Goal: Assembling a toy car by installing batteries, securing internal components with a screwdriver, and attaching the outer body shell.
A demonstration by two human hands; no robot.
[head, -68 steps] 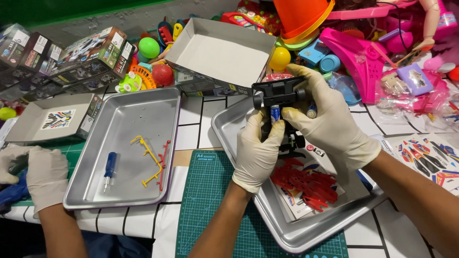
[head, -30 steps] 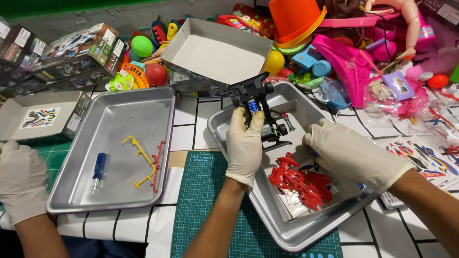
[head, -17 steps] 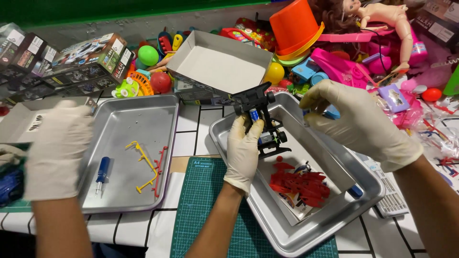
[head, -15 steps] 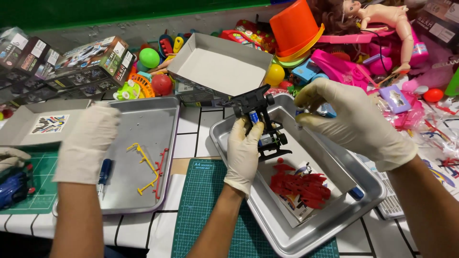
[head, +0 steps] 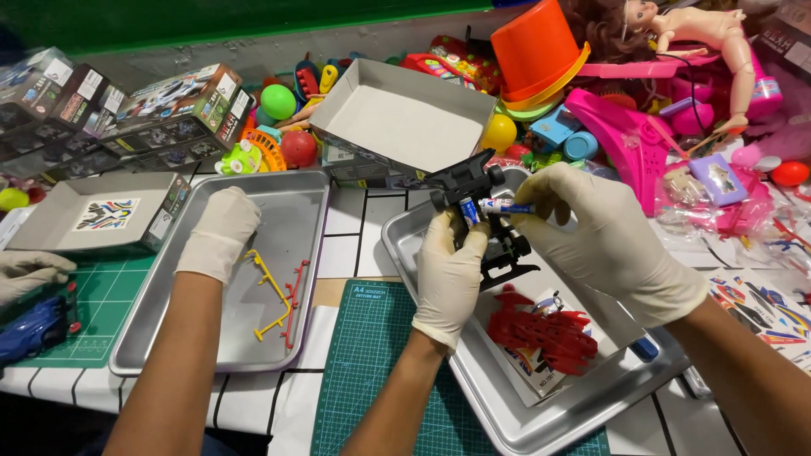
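At the far left, a co-worker's gloved hand [head: 29, 272] is seen beside a blue toy car [head: 34, 329]. A second co-worker's gloved hand [head: 218, 232] is laid inside the left metal tray [head: 144, 338], and thin yellow and red plastic frames [head: 274, 295] lie just to its right. The black toy chassis [head: 486, 224] is gripped by the left hand [head: 449, 274], fingers closed around it, above the right metal tray [head: 541, 422]. A small blue battery [head: 503, 205] is pinched in the right hand [head: 608, 245] and touches the chassis top. Red plastic parts [head: 545, 338] lie below both hands.
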